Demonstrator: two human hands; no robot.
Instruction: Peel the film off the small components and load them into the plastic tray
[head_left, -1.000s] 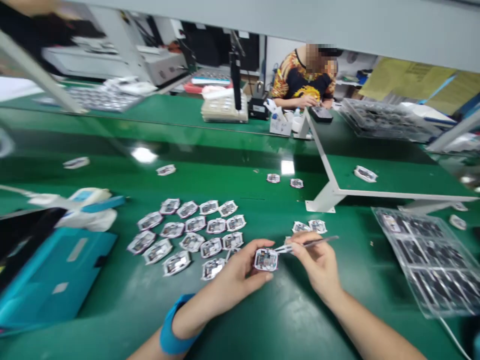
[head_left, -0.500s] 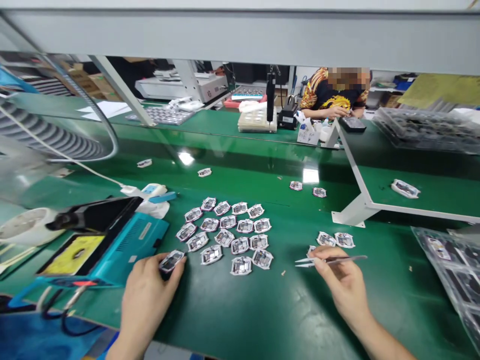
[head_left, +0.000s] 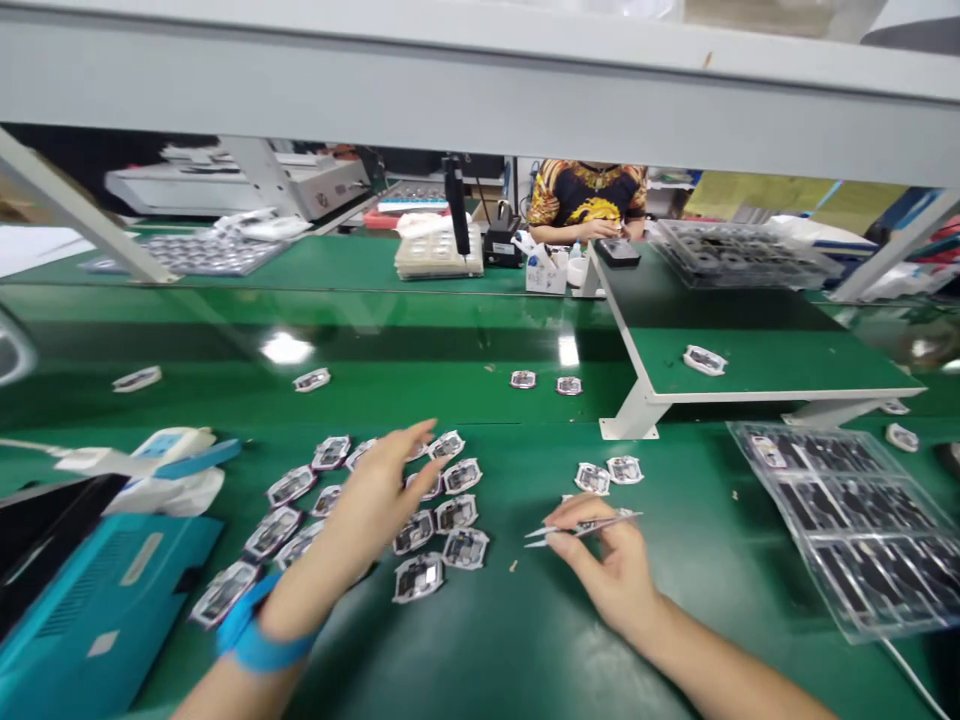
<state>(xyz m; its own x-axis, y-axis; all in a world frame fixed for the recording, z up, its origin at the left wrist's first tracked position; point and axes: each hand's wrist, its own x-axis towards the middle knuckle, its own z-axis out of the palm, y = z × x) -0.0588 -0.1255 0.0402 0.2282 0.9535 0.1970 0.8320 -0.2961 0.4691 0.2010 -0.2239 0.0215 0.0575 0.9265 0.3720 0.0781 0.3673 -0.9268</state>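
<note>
My left hand (head_left: 367, 495), with a blue band (head_left: 266, 640) round its wrist, reaches over a group of white watch casings with small electronic parts inside. Its thumb and fingers are apart around the near side of a casing (head_left: 448, 445) at the group's far right, and nothing shows in its grasp. Some casings are partly hidden under the hand and forearm. My right hand (head_left: 607, 555) is closed on metal tweezers (head_left: 619, 517), their slightly parted tips pointing left. Just beyond it lie two casings (head_left: 592, 478), with another mostly covered by its fingers.
At left stands a teal machine (head_left: 127, 590), near a white power strip (head_left: 176, 445). A clear tray of dark parts (head_left: 847, 520) lies at right, below a green raised shelf (head_left: 787, 350) bearing one casing. Several casings lie farther back. Another person (head_left: 589, 205) sits across the bench.
My left hand has let go of the casing at the group's near left and moved right and forward over the others. The view has turned right. My right hand still holds the tweezers.
</note>
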